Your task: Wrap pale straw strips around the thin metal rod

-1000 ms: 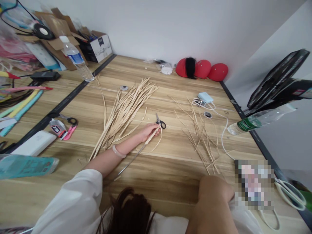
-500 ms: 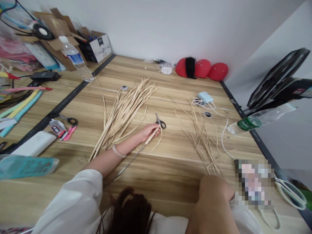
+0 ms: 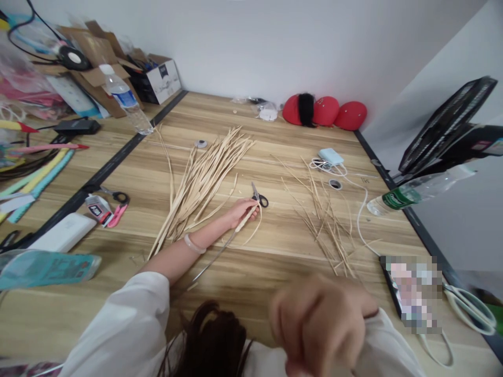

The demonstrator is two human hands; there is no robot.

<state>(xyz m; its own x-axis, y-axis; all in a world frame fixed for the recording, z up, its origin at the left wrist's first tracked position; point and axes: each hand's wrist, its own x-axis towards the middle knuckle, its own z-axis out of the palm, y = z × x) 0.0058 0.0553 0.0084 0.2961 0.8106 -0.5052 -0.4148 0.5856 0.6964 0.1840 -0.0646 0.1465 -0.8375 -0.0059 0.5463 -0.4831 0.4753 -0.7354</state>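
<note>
Left grip (image 3: pixel 240 211) is curled around a pale reed strip (image 3: pixel 247 217), pinching it flat against the bench (image 3: pixel 275 262), just short of the small black-handled scissors (image 3: pixel 259 198). I see the strip's tail trailing back along the forearm toward the bracelet (image 3: pixel 194 244). Right hand (image 3: pixel 322 324) hangs close to the lens, blurred, fingers bunched; I cannot tell whether it grips anything. Big reed bundle (image 3: pixel 200 183) lies to the left of the held strip, thinner scraps (image 3: pixel 326 220) to the right.
</note>
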